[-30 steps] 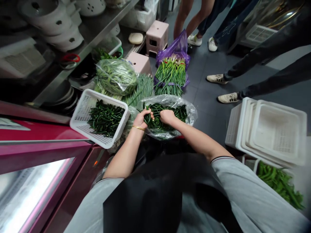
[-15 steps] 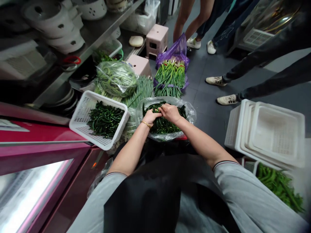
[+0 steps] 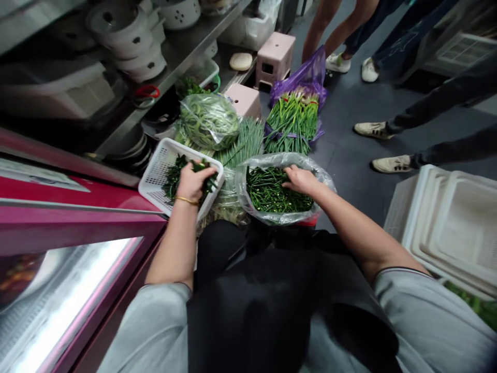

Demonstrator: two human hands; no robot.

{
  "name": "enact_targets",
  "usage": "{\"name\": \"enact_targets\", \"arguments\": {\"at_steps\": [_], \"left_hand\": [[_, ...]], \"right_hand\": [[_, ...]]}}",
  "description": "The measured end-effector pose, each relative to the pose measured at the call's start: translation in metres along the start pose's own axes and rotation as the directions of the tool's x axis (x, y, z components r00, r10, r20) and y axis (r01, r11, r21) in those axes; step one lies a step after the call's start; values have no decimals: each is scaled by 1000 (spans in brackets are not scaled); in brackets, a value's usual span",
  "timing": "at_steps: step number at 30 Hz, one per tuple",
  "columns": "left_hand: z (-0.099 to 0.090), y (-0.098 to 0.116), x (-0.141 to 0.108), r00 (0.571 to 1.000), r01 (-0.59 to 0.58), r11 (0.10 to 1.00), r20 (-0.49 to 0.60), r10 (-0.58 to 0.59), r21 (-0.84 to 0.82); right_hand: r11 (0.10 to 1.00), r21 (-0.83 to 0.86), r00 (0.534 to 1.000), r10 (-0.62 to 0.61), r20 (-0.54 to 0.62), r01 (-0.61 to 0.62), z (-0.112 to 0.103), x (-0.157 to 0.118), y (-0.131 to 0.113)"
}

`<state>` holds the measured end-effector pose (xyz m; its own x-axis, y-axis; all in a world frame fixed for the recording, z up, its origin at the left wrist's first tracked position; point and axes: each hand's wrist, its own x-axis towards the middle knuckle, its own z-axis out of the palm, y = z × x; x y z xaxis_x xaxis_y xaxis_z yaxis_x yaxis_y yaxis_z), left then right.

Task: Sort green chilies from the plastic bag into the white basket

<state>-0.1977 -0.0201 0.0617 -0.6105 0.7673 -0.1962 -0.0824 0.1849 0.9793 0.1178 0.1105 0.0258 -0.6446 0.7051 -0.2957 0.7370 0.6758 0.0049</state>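
My left hand (image 3: pixel 191 181), with a gold bracelet at the wrist, is over a white perforated basket (image 3: pixel 153 192). Its thumb and fingers are closed around a few slender dark green chili peppers (image 3: pixel 201 166). More of these peppers lie in the basket under the hand. Inside a clear plastic bag (image 3: pixel 326 181), my right hand (image 3: pixel 300 180) touches the heap of thin green peppers (image 3: pixel 272 191). Thumb and index finger there are apart, and I see nothing between them; the other fingers are partly hidden.
Behind the bag lie green onions (image 3: pixel 293 119) in purple plastic, long thin greens (image 3: pixel 246 140) and a bag of green pods (image 3: pixel 209 119). Pink stools (image 3: pixel 275 54) stand farther back. Stacked white baskets (image 3: pixel 462 217) are at right, a red-framed cabinet (image 3: pixel 89 199) at left. Other people's legs (image 3: pixel 438 109) are near.
My left hand has moved left from the bag to the basket, carrying peppers. My right hand has parted from it and stays in the bag. The view has shifted left.
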Motion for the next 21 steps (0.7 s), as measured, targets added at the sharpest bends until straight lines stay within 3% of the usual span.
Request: {"name": "enact_targets", "arguments": {"at_steps": [2,3,5,6,9,11,13,14,15,16,18,21], "left_hand": [[-39,1,35,991,17,974,-132,14,226],[-53,1,49,991,21,929,-130,29,370],[-64,6,63,991,-13,832,-105,85,554],[-60,10,62,989,-63,803,-72,132,593],[-16,23,25,963,-269,859,102,250,436],[32,22,-11,927,-249,946,333,171,207],[81,9,-37,810,-153,974,585,29,164],[102,-1,-44,761,-146,969,648,-18,199],[119,-13,-47,752,-150,957,657,-53,249],[132,-25,-46,766,-149,941,638,-84,302],[145,-45,-35,841,-131,920,532,-94,369],[146,-59,-14,911,-126,912,409,-49,391]], "right_hand": [[996,14,996,87,19,-87,0,3,2],[991,14,990,129,48,-130,0,5,3],[981,12,977,191,93,-193,1,10,3],[978,17,975,207,86,-209,2,13,2],[977,37,977,212,-19,-211,9,20,-8],[983,34,983,183,-21,-182,14,21,-15],[992,22,992,124,24,-125,17,15,-17],[996,19,995,91,39,-92,18,8,-15],[998,17,997,55,46,-56,19,0,-11],[1000,17,998,20,56,-21,19,-10,-6],[998,22,992,-53,117,51,16,-29,5],[991,56,972,-131,196,122,8,-43,13]]}}
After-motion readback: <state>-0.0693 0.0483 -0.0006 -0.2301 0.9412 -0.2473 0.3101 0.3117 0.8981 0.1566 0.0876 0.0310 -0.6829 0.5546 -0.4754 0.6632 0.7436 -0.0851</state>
